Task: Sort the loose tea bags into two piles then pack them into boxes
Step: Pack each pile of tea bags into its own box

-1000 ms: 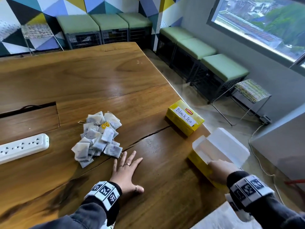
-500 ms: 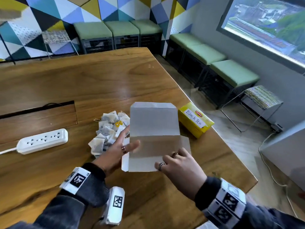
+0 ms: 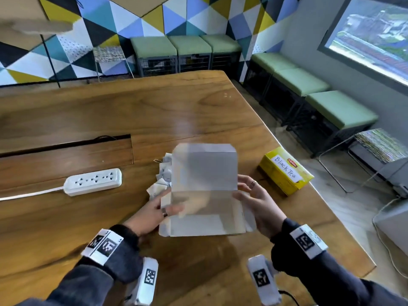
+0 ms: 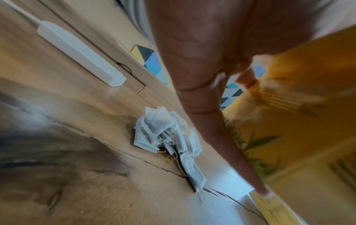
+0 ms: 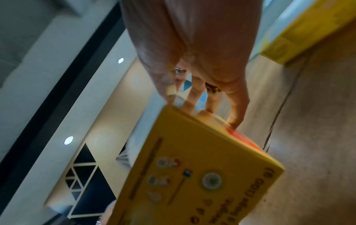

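The wooden table [image 3: 198, 111] carries everything. The open tea box [image 3: 205, 195], a second ago at the table's 4 o'clock edge under the right hand alone, now sits at centre with its lid raised. The "Black Tea" box [image 3: 286, 171] waits at 3 o'clock. The tea-bag heap [image 3: 164, 171], at 11 o'clock, lies unsorted. The left hand [image 3: 152, 208] and right hand [image 3: 258, 202] each pinch a side wall, so packing looks premature.

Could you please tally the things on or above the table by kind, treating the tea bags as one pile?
Tea boxes: 2, the open box and the closed box
Tea bag pile: 1
Power strip: 1
Total: 4
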`<state>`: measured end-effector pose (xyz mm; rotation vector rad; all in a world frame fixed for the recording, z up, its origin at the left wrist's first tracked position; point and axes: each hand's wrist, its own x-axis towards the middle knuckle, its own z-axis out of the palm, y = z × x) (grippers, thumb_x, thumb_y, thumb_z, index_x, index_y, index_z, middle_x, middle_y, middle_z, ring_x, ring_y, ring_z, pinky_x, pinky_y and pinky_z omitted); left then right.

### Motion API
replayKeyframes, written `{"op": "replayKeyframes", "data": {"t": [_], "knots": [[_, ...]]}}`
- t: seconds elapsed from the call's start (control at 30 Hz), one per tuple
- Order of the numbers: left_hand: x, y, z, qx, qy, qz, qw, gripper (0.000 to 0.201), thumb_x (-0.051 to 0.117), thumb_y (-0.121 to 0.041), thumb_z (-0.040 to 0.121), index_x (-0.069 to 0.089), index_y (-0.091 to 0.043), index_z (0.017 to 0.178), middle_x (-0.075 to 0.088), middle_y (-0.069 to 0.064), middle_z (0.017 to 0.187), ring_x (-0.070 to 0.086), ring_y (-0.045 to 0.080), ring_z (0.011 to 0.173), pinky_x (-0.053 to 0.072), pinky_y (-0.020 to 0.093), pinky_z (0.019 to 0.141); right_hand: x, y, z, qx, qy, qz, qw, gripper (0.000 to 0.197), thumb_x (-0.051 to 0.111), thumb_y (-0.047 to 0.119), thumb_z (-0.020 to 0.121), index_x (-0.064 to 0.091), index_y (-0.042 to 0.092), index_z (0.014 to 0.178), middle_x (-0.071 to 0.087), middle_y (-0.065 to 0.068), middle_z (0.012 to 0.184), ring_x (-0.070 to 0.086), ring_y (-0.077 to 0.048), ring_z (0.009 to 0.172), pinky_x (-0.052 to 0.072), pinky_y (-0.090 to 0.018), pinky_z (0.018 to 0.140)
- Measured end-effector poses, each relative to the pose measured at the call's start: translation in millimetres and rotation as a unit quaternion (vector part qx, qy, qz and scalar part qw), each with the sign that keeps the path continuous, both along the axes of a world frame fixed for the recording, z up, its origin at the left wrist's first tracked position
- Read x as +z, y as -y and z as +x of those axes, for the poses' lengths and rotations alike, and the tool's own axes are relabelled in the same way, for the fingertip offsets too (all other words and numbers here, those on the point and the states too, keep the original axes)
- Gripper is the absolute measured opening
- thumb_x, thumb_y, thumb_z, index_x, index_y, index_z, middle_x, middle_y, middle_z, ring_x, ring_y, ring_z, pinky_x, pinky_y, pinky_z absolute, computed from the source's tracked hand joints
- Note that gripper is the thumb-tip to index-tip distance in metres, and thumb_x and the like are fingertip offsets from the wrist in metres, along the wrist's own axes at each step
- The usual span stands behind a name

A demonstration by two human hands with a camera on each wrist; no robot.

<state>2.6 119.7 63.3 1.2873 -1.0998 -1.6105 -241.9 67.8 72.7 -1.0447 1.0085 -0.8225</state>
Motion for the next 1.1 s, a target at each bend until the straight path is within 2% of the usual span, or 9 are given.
{"op": "replayKeyframes", "data": {"t": [0.1, 0.2, 0.3, 0.47, 0.6, 0.73, 0.83, 0.93, 1.1], "knots": [[-4.9, 5.1, 0.4, 0.023, 0.010, 0.010, 1.000, 0.046, 0.083, -0.041, 0.057, 0.068, -0.032, 0.099, 0.072, -0.015, 0.095, 0.064, -0.003, 0.093, 0.045, 0.006, 0.072, -0.9, -0.2, 3.2, -0.021, 0.086, 0.045, 0.995, 0.017, 0.051, -0.009, 0.087, 0.062, 0.004, 0.082, 0.067, -0.015, 0.104, 0.067, -0.025, 0.085, 0.056, -0.027, 0.066], [-18.1, 11.6, 0.6, 0.045, 0.011, 0.021, 0.999, 0.029, 0.062, -0.005, 0.084, 0.060, -0.026, 0.104, 0.064, -0.004, 0.106, 0.056, 0.016, 0.107, 0.047, 0.010, 0.077, -5.4, 6.0, 5.3, -0.010, 0.066, 0.050, 0.996, 0.032, 0.045, -0.011, 0.089, 0.060, 0.003, 0.065, 0.066, -0.013, 0.100, 0.070, -0.023, 0.077, 0.058, -0.027, 0.059], [-18.2, 14.4, -2.8, 0.051, -0.001, 0.024, 0.998, 0.040, 0.073, -0.039, 0.074, 0.057, -0.022, 0.106, 0.070, -0.005, 0.101, 0.062, 0.013, 0.102, 0.050, 0.014, 0.072, -15.8, 15.0, 4.5, 0.002, 0.061, 0.045, 0.997, 0.036, 0.047, -0.011, 0.088, 0.062, 0.006, 0.060, 0.065, -0.012, 0.097, 0.069, -0.022, 0.076, 0.058, -0.027, 0.061], [-27.5, 17.8, -2.6, 0.087, -0.030, 0.058, 0.994, 0.026, 0.069, -0.016, 0.076, 0.062, -0.023, 0.100, 0.071, -0.003, 0.096, 0.068, 0.001, 0.081, 0.050, 0.014, 0.060, -32.4, 25.4, -1.3, 0.063, 0.002, 0.014, 0.998, 0.029, 0.057, -0.004, 0.086, 0.069, 0.012, 0.066, 0.068, -0.004, 0.104, 0.066, -0.024, 0.096, 0.054, -0.040, 0.085], [-35.5, 11.5, 4.4, 0.118, -0.034, 0.107, 0.987, 0.029, 0.073, -0.023, 0.072, 0.068, -0.032, 0.099, 0.070, -0.010, 0.103, 0.064, -0.002, 0.088, 0.047, 0.020, 0.076, -29.8, 36.1, 9.4, 0.074, -0.057, 0.008, 0.996, 0.009, 0.063, 0.009, 0.086, 0.069, 0.008, 0.079, 0.070, -0.001, 0.081, 0.063, -0.013, 0.074, 0.051, -0.025, 0.070], [-41.3, 1.7, 29.3, 0.116, 0.082, 0.138, 0.980, 0.107, 0.063, -0.080, 0.035, 0.049, -0.028, 0.128, 0.049, -0.012, 0.128, 0.042, 0.008, 0.117, 0.023, 0.036, 0.109, -27.5, 57.7, 33.6, 0.100, -0.151, 0.066, 0.981, 0.046, 0.049, 0.044, 0.092, 0.067, 0.002, 0.092, 0.069, -0.007, 0.084, 0.061, -0.019, 0.074, 0.051, -0.032, 0.069], [-38.8, -3.9, 55.4, 0.205, 0.049, 0.142, 0.967, 0.064, 0.064, -0.064, 0.062, 0.062, -0.025, 0.113, 0.061, -0.006, 0.121, 0.056, 0.009, 0.110, 0.040, 0.031, 0.101, -35.5, 83.3, 53.0, 0.070, -0.197, 0.015, 0.978, 0.028, 0.050, 0.036, 0.094, 0.068, 0.014, 0.093, 0.067, -0.004, 0.088, 0.059, -0.018, 0.076, 0.049, -0.031, 0.068], [-29.6, -3.9, 77.0, 0.325, -0.026, 0.122, 0.937, 0.010, 0.054, -0.028, 0.087, 0.062, -0.026, 0.091, 0.070, -0.004, 0.089, 0.065, 0.017, 0.088, 0.050, 0.030, 0.075, -59.6, 104.9, 71.5, 0.133, -0.320, -0.110, 0.932, 0.014, 0.063, 0.024, 0.078, 0.056, 0.034, 0.086, 0.064, -0.008, 0.108, 0.059, -0.023, 0.092, 0.048, -0.024, 0.077], [-26.3, 3.7, 118.9, 0.407, -0.034, 0.078, 0.909, 0.014, 0.047, -0.021, 0.093, 0.058, -0.029, 0.093, 0.070, -0.013, 0.082, 0.057, 0.004, 0.080, 0.040, 0.027, 0.067, -71.4, 117.8, 106.3, 0.385, -0.457, -0.249, 0.762, 0.055, 0.072, 0.029, 0.078, 0.048, 0.033, 0.128, 0.033, 0.002, 0.145, 0.023, -0.023, 0.134, 0.021, -0.031, 0.107]]}}
